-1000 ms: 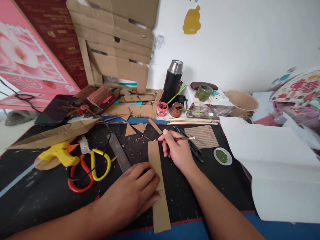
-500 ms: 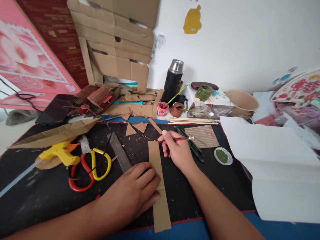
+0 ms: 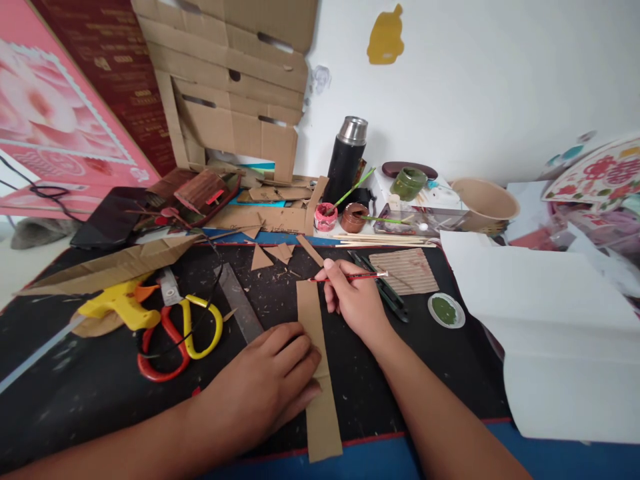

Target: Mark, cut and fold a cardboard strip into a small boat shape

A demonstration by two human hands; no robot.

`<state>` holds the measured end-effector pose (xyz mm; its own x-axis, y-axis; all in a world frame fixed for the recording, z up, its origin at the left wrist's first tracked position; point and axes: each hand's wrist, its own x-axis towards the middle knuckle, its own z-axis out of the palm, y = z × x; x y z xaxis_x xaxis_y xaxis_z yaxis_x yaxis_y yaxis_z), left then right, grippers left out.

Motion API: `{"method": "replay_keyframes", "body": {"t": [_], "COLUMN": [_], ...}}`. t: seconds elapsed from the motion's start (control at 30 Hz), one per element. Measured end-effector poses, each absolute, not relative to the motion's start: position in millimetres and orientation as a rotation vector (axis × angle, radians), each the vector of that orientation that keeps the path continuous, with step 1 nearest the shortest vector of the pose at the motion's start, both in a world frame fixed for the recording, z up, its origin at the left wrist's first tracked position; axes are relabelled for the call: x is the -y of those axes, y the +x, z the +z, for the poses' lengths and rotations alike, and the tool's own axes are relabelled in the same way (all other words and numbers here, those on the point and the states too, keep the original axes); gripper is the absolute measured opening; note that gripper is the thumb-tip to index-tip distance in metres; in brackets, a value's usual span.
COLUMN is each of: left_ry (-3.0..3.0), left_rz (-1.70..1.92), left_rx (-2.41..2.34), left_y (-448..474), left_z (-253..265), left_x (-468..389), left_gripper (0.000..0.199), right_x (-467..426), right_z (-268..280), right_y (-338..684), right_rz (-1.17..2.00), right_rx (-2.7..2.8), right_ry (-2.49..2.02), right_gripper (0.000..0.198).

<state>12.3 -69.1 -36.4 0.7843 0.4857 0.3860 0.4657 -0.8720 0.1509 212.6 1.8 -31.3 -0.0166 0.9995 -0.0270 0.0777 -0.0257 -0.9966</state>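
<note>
A long brown cardboard strip [image 3: 324, 420] lies lengthwise on the black mat in front of me. My left hand [image 3: 277, 380] rests over its left edge, the fingers bent and pressed together, holding it down. My right hand [image 3: 353, 297] is closed in a writing grip around a thin red-and-black pencil [image 3: 367, 275]. The pencil's tip is at the strip's far edge; whether it touches cannot be made out. Left of the strip lies a dark metal ruler [image 3: 239, 300], partly behind my left hand. Just beyond my right hand are dark green cutters or pens [image 3: 393, 300], partly hidden.
Scissors [image 3: 183, 340] and a yellow glue gun [image 3: 120, 307] lie at left, with a cable across them. Cardboard scraps [image 3: 261, 258], paint jars [image 3: 355, 218] and a black flask [image 3: 346, 160] stand farther back. At right are a lid of green paint [image 3: 446, 311] and white paper [image 3: 565, 340].
Almost nothing differs. Both hands, the pencil and the cardboard strip keep their places; the view has shifted very slightly.
</note>
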Motion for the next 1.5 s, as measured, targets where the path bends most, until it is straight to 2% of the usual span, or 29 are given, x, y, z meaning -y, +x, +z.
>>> {"method": "replay_keyframes", "body": {"t": [1.5], "left_ry": [2.915], "left_rz": [0.645], "left_rx": [-0.77], "left_y": [10.9], "left_z": [-37.3], "left_x": [69.2], "left_gripper": [0.024], "right_x": [-1.6], "right_z": [-31.6], "right_y": [211.7], "right_rz": [1.2], "right_rx": [1.259], "right_ry": [-1.288], "right_gripper": [0.053]}}
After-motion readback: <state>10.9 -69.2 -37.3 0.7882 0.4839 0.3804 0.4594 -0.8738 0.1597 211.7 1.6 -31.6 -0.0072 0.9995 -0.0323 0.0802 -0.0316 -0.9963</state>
